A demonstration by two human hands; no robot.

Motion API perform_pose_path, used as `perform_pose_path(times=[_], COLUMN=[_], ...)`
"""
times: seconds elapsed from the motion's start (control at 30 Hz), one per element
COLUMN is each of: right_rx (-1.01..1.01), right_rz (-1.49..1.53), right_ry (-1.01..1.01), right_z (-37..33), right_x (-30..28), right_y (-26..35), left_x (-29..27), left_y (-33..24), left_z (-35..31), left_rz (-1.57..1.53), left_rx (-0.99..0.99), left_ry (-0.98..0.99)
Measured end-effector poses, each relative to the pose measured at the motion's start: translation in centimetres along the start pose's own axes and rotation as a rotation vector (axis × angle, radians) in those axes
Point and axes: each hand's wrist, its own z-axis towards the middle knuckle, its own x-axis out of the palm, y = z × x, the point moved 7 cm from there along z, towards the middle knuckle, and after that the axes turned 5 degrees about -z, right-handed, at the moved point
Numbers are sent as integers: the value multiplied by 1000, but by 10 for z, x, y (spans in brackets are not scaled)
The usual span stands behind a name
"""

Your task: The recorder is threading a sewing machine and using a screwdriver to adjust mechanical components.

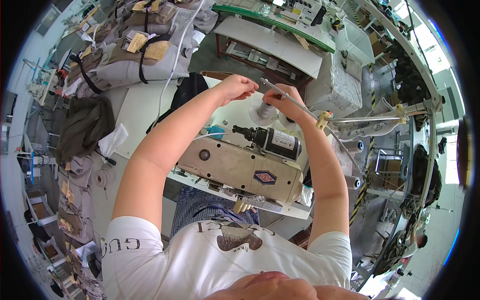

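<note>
Both my arms reach over a beige sewing machine (235, 167) to the far side of its table. My left hand (237, 89) is raised, its thumb and fingertips pinched together near the end of a thin metal rod (295, 101). Whatever lies in that pinch is too fine to see. My right hand (286, 103) is closed, its curled fingers at the top of a grey thread spool (265, 111); what they grip is hidden. The rod crosses in front of this hand. A black cylindrical motor (282, 144) sits on the machine between my forearms.
Bundled grey and brown garments (130, 55) are piled at the far left. A dark garment (86, 127) lies nearer on that side. Another worktable (270, 45) stands beyond mine. Thread cones (354, 146) stand at the right, near a metal stand bar (370, 119).
</note>
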Motion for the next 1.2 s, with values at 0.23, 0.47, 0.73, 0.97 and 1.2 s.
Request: perform_pose_path(times=[0.23,0.47,0.73,0.97,1.2], right_rx=[-332,-282,-42,248,235], right_rz=[-106,-400,-268,92,248], right_ry=[96,-21,95,158,185], right_z=[5,26,36,30,26], right_x=[28,34,36,30,18], right_y=[46,40,33,34,28], left_x=[-6,-16,-11,-9,-10], left_y=[18,13,5,-21,-25], left_z=[-12,-30,-34,-44,-51], left_rz=[71,-230,-122,122,421], left_rx=[-199,-301,-215,-18,-153], left_ry=[106,260,173,16,62])
